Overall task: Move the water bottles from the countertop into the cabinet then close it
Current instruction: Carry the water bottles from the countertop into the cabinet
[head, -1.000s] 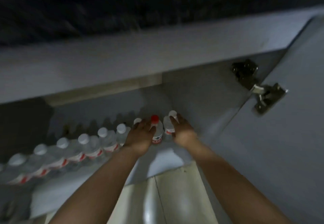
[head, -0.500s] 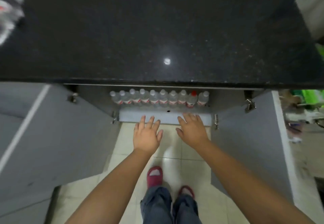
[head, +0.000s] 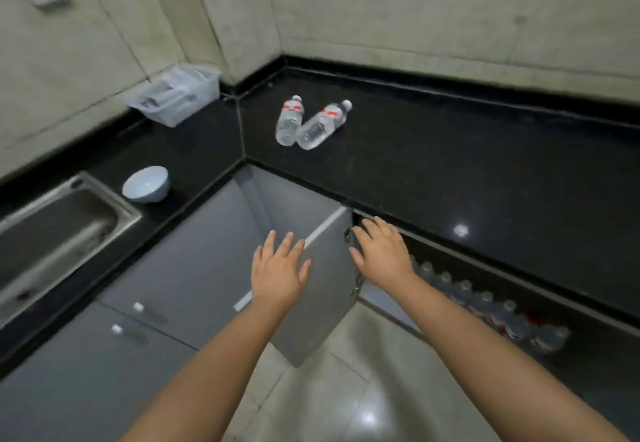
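Two clear water bottles with red labels lie on their sides on the black countertop near the corner: one on the left, the other angled against it. Below the counter the cabinet stands open, its grey left door swung out. A row of several bottles stands inside, one with a red cap. My left hand hovers open over the door's front. My right hand is open too, at the door's hinge edge under the counter lip. Both hands hold nothing.
A steel sink is set in the counter at the left, with a white bowl beside it. A clear plastic bin sits by the tiled wall. Closed grey cabinet doors run under the sink. The floor is pale tile.
My hands let go of the bottles inside the cabinet and drew back out. My view rose from the cabinet interior to the countertop, now showing two bottles lying there.
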A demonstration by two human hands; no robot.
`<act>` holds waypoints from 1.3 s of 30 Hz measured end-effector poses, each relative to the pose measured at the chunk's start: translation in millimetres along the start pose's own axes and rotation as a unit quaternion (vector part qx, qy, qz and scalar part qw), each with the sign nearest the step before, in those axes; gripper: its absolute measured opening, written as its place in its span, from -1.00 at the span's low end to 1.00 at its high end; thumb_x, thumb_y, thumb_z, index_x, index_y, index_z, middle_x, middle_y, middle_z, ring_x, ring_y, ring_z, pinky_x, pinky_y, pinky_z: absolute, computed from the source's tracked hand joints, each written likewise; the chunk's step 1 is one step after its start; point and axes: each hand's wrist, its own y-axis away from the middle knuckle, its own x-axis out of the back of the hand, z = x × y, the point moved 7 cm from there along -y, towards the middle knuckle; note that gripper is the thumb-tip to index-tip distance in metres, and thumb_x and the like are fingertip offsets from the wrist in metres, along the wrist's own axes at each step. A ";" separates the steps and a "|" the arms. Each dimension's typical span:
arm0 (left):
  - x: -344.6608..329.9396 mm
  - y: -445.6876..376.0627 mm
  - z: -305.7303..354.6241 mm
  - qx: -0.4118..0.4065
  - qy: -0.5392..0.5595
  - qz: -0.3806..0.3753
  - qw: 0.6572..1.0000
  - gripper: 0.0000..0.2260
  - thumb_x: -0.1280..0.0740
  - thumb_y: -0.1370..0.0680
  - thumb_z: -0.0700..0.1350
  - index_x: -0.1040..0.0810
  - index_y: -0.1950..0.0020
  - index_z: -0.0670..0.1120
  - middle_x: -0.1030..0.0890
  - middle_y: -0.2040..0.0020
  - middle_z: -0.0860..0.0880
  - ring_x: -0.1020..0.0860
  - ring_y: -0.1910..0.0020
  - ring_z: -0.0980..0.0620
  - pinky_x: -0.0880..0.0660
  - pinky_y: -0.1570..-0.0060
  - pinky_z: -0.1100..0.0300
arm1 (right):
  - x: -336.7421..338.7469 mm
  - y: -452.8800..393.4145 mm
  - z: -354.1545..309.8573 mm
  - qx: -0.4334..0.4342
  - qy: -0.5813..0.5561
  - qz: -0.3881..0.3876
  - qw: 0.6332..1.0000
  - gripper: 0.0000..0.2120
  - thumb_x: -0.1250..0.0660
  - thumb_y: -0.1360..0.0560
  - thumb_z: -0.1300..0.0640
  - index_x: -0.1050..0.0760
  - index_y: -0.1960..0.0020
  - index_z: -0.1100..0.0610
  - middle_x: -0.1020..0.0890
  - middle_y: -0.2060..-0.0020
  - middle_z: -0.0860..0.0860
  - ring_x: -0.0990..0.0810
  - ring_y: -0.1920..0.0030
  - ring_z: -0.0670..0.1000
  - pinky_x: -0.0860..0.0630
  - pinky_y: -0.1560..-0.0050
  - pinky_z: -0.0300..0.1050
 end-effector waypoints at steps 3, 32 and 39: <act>28.8 -19.4 -50.6 0.011 0.007 0.027 1.000 -0.56 -0.02 -0.65 0.08 -0.15 -0.52 0.03 -0.09 -0.58 0.04 0.06 -0.57 -0.08 0.01 -0.53 0.00 | 16.9 -41.7 -31.0 -0.003 0.018 0.018 1.000 -0.56 -0.16 -0.58 0.04 -0.30 -0.41 0.20 -0.35 -0.42 0.14 -0.19 -0.48 0.14 -0.18 -0.46 0.04; 42.1 -485.1 -49.4 0.079 0.170 -0.016 0.982 -0.47 -0.21 -0.59 0.01 -0.15 -0.48 -0.15 -0.28 -0.44 -0.18 -0.38 -0.34 -0.18 -0.39 -0.29 0.00 | -15.5 -496.8 111.9 -0.294 -0.215 -0.031 0.931 -0.37 -0.23 -0.49 -0.20 -0.27 -0.40 0.18 -0.37 -0.34 0.24 -0.38 -0.33 0.26 -0.38 -0.31 0.11; 32.2 -513.6 -50.2 0.090 0.193 -0.007 0.977 -0.34 -0.25 -0.57 0.03 0.05 -0.56 -0.02 -0.12 -0.51 -0.15 -0.27 -0.42 -0.17 -0.37 -0.32 -0.04 | -34.8 -527.5 120.5 -0.345 -0.276 -0.073 0.894 -0.51 -0.20 -0.55 -0.06 -0.23 -0.38 0.16 -0.48 -0.25 0.17 -0.49 -0.22 0.18 -0.44 -0.05 -0.01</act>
